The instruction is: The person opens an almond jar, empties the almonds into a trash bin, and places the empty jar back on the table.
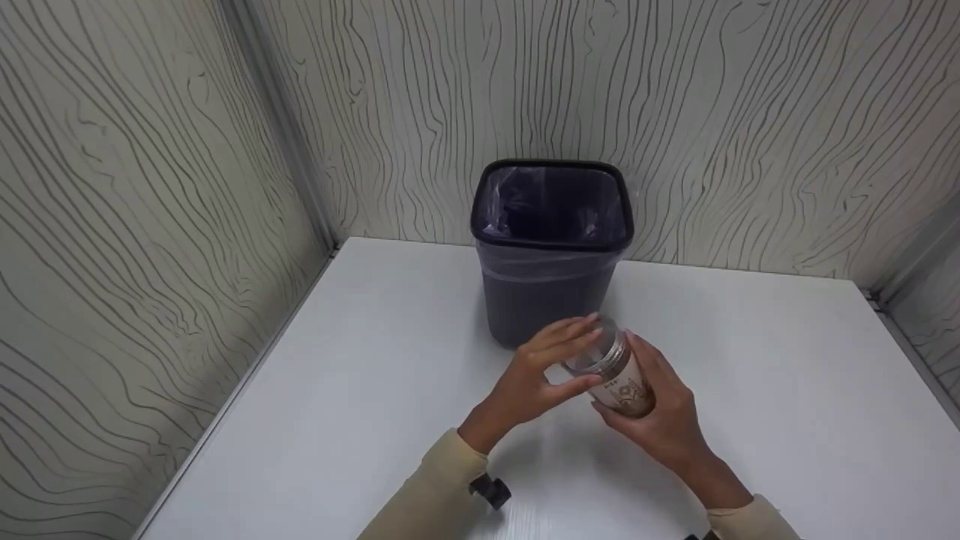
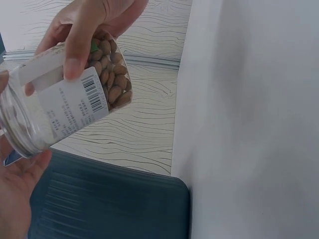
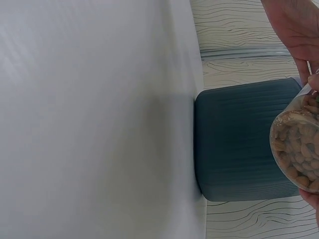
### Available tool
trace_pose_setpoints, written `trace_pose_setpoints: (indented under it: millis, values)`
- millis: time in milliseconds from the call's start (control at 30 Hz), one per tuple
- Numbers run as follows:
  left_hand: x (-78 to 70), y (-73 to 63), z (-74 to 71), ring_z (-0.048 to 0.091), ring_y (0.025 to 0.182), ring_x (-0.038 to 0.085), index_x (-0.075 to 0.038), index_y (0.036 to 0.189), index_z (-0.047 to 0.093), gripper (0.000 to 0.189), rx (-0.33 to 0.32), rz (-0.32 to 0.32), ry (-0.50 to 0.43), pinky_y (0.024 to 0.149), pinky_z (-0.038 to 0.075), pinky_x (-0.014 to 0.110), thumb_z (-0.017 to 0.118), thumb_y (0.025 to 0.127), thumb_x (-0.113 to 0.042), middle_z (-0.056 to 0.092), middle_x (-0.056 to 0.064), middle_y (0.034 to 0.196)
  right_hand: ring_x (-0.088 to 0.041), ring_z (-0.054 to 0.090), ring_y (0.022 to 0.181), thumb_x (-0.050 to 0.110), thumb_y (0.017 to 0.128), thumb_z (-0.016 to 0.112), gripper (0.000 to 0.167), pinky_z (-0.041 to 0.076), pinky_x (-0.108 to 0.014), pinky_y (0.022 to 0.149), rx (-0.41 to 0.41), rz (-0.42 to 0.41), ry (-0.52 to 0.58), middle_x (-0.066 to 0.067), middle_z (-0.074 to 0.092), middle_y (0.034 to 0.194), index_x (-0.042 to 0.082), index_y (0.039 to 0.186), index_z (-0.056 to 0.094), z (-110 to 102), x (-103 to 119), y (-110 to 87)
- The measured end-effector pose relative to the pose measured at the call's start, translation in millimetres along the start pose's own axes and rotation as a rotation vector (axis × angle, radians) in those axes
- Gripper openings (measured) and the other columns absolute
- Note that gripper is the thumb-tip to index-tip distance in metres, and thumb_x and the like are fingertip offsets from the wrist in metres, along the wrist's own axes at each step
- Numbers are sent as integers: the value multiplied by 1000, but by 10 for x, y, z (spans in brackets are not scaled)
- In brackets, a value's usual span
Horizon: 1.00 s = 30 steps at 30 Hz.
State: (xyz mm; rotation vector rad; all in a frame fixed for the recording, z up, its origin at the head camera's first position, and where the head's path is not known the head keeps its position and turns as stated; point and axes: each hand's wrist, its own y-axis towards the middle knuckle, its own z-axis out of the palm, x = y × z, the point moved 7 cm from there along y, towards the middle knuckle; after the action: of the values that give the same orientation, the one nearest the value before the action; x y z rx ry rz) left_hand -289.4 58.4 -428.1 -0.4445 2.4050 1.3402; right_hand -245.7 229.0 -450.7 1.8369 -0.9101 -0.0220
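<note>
Jar (image 1: 624,388) of clear plastic, threaded neck and printed white label, held above the tabletop on the near side of the bin, tilted, mouth end toward the left hand. Brown almonds (image 2: 115,82) sit in the base end; black barcode (image 2: 92,94) on the label, seen from the left wrist. Right hand (image 1: 667,416): grip closed round the jar body, thumb one side, fingers the other. Left hand (image 1: 529,375): grip on the jar's rim, thumb at the neck, fingers reaching across the mouth end. Dark blue-grey plastic bin (image 1: 544,304), clear liner (image 1: 525,274) folded over its rim, stands upright on the smooth white tabletop (image 1: 375,337), near the back wall panel (image 1: 420,112), pale with dark wood-grain lines. Beige sleeves (image 1: 427,487) on both arms; black wrist device (image 1: 491,491) at the left cuff.
</note>
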Motion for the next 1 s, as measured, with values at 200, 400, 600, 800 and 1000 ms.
trace_pose_setpoints:
  millis: [200,400,600,800,1000]
  values:
    - [6,30,13,46,141,22,-9,145,57,56,-26,-22,-1,110,43,35,76,94,-22,48,5,155,-9,52,128,8,56,98,110,39,-14,105,-10,-5,-13,-16,54,145,-2,150,44,-14,0,32]
    - [24,46,25,46,140,19,-14,145,58,55,-48,-92,-17,110,43,35,75,94,-27,48,1,155,-8,52,129,10,56,99,109,38,-14,106,-16,2,-39,-15,54,145,-1,150,45,-11,-19,43]
    - [29,42,37,45,141,17,-15,146,57,55,-45,-131,27,111,42,34,73,96,-31,47,-1,155,-8,51,129,10,56,99,109,38,-14,106,-20,6,-55,-16,54,145,0,151,45,0,-33,30]
    - [29,40,49,46,140,16,-17,145,59,53,-73,-158,50,111,42,34,71,96,-34,49,-2,154,-9,52,129,10,57,98,107,38,-16,107,-28,-15,-60,-18,54,145,-2,150,45,-4,-25,45]
    - [-3,50,32,48,138,15,-19,143,61,52,-109,-160,135,111,42,33,71,96,-40,52,-2,151,-10,52,130,11,58,96,106,39,-16,107,-32,-30,-60,-18,54,145,-4,149,45,-7,-36,57]
